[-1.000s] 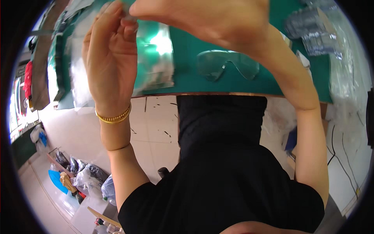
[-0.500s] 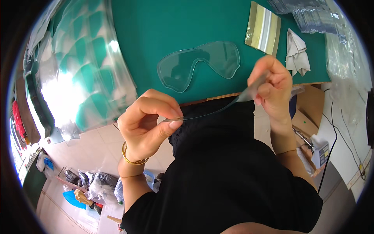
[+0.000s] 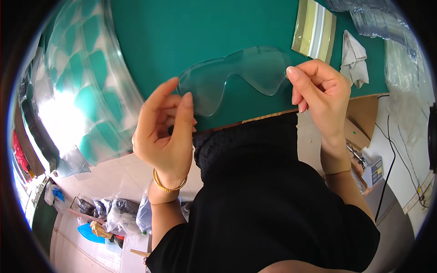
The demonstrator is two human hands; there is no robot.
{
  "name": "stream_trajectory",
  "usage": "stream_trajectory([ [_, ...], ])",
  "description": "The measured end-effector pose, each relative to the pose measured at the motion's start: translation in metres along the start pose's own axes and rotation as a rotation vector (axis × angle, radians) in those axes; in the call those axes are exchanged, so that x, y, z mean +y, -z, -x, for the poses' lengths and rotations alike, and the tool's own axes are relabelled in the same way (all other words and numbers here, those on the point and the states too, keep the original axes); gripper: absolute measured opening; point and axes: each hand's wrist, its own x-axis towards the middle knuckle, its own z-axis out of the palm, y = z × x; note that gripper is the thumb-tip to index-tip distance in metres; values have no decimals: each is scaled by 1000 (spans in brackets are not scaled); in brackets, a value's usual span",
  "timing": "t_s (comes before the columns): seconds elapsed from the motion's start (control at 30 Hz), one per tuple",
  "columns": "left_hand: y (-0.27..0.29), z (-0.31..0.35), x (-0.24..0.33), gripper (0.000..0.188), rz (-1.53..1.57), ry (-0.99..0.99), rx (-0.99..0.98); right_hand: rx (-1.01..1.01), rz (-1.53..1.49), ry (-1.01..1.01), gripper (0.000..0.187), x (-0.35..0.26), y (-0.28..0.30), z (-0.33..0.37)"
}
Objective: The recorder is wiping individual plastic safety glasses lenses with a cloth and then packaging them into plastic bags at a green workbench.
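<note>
A clear goggle lens [image 3: 209,75], wide with a nose notch, spans the space between my hands over the green tabletop. Its rim looks doubled in places, so a second lens seems to lie under it; I cannot tell whether they touch. My left hand [image 3: 164,123], with a gold bangle at the wrist, is at the lens's left end, thumb and index finger apart. At the other end my right hand [image 3: 318,91] pinches the lens edge between thumb and curled fingers.
Plastic sheeting [image 3: 86,86] holding several clear lens shapes covers the left side of the green table [image 3: 150,27]. At the right are a yellowish packet [image 3: 314,29], a grey cloth [image 3: 354,59] and clear plastic wrap [image 3: 405,82]. Bagged items [image 3: 120,214] stand lower left.
The bent lens between my hands has been lowered and flattened over the one on the table. My left hand's pinch has opened, and my right hand has turned thumb-up.
</note>
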Motion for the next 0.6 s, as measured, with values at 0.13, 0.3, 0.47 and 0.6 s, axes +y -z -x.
stream_trajectory([
  [0.13,-1,0,-1,35,-47,-20,34,-22,34,-19,21,-3,-3,-2],
  [0.3,-4,-1,-2,37,-36,9,29,-18,14,-63,22,-4,-4,-4],
  [0.47,-4,-1,-1,37,-49,20,34,-30,18,-95,22,-5,-4,-5],
  [0.6,-4,-1,-2,38,-70,15,39,-33,23,-100,22,-6,-5,-5],
])
